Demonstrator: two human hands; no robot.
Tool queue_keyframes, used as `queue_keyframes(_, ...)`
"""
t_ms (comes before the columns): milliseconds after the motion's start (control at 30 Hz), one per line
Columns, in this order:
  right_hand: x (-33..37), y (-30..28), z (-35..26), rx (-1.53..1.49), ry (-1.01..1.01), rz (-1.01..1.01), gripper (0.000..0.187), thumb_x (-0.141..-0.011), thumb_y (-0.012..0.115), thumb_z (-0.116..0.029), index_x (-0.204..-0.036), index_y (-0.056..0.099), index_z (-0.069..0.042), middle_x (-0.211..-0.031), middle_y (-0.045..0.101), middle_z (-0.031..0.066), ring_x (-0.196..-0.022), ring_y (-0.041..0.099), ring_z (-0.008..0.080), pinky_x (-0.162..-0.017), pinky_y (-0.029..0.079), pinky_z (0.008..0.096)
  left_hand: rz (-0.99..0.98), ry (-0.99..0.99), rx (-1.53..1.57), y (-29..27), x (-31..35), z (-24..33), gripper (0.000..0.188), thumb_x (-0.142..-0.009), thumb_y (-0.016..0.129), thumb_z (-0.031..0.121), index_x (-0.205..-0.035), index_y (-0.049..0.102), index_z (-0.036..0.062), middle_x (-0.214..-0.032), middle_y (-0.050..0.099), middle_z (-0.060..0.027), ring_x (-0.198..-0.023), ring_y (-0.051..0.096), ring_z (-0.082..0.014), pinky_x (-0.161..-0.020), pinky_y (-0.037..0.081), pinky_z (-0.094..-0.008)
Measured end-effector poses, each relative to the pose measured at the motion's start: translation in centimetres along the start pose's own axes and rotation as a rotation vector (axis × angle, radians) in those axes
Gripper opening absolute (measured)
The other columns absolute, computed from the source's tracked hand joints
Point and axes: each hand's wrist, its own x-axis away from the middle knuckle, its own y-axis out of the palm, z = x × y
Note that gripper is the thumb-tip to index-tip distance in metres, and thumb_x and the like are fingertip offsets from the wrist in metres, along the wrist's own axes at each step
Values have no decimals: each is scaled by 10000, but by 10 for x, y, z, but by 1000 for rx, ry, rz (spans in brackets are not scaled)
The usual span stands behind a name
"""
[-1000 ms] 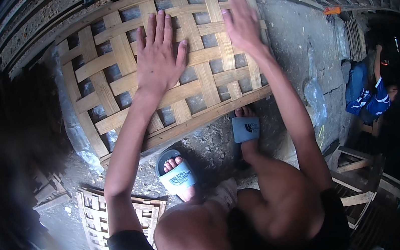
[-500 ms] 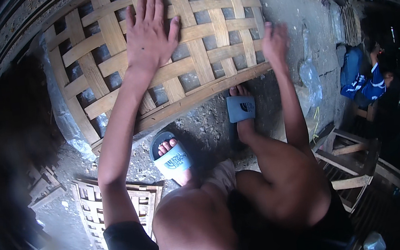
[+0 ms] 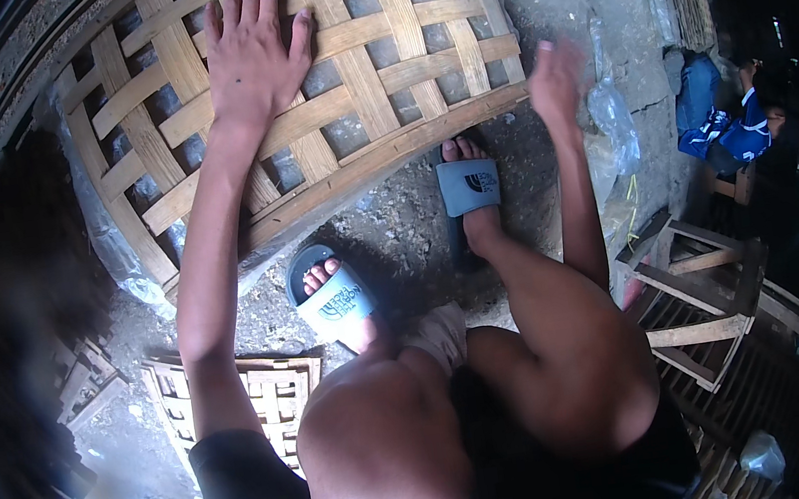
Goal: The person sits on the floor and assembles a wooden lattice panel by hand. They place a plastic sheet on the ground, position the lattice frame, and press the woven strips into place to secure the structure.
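Observation:
A woven panel of flat wooden strips (image 3: 359,75), framed along its near edge, lies in front of me on a block-like support partly wrapped in clear plastic. My left hand (image 3: 253,75) rests flat on the weave, fingers stretched and slightly apart, thumb out to the right. Just off the panel's right end hovers my right hand (image 3: 557,85), above the grey floor. Motion smears its fingers, so I cannot make out anything in them.
A smaller woven panel (image 3: 268,398) lies on the floor at lower left. Wooden frames (image 3: 699,336) stand at the right. Crumpled clear plastic (image 3: 613,125) lies beside my right arm. Farther right, a person in blue (image 3: 738,134) sits near a stack of flat pieces (image 3: 689,9).
My right hand has come away from the panel's right edge and is now slightly apart from it. The left hand stays flat on the weave. The whole view has shifted a little.

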Motion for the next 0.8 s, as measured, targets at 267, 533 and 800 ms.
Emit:
queue_keyframes(267, 50, -10, -73, -28, -484, -18, 488, -1092, 554, -332, -1489, 582, -50, -1652, 434, 264, -1562, 361, 448, -1285, 185, 652, 27, -18, 11, -2, 7, -6, 755, -1071, 401, 435, -1636, 335, -62, -1732, 286, -261, -1639, 206, -389, -1331, 154, -557)
queue_keyframes(533, -15, -22, -80, 10, -664, -76, 247, -998, 699, -164, -1220, 796, -114, -1515, 600, 190, -1389, 559, 371, -1176, 410, 468, 55, -4, 36, -1, 6, -4, 754, -1063, 429, 421, -1629, 343, -69, -1719, 304, -278, -1626, 232, -413, -1324, 169, -567)
queue_keyframes(800, -24, -20, -98, 497, -960, -65, 238, -782, 748, 1, -1010, 816, -12, -1309, 662, 222, -1236, 610, 357, -1100, 432, 541, 53, -3, 64, 0, 7, -3, 760, -1062, 424, 415, -1630, 330, -81, -1719, 302, -283, -1626, 232, -417, -1324, 167, -566)
